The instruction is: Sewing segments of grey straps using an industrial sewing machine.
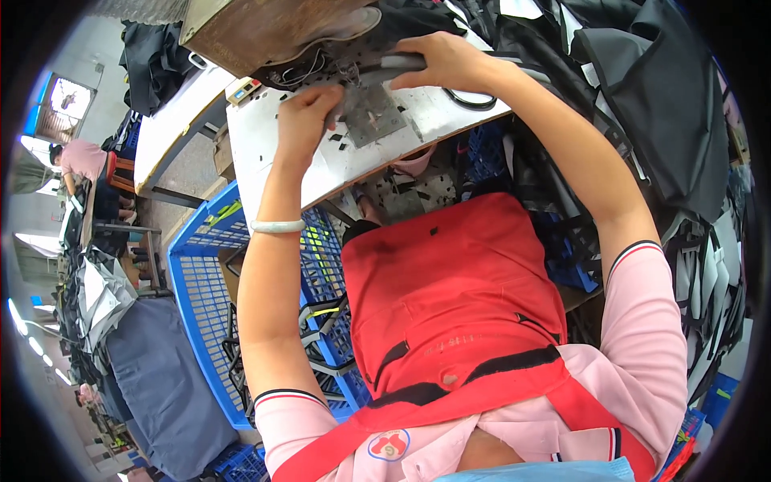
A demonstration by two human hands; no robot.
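Observation:
Over a white worktable [265, 140], my left hand [307, 124] is closed with its fingers curled. A small dark edge shows by its fingertips, too little to name. My right hand [440, 63] grips a grey, padded-looking strip [404, 61] between thumb and fingers. That strip reaches left toward the machine's working area, where its end is hard to make out. Above both hands stands a worn, brownish metal machine [249, 36] with loose wires beneath. A dull metal plate [376, 120] lies on the tabletop between my hands, with small black scraps around it.
A blue plastic basket [197, 265] holding black-and-grey looped pieces stands beside my left arm. Black sheet material [650, 96] is heaped on the right. A red apron [450, 281] covers my lap. Another person [83, 161] bends over a bench at the far left.

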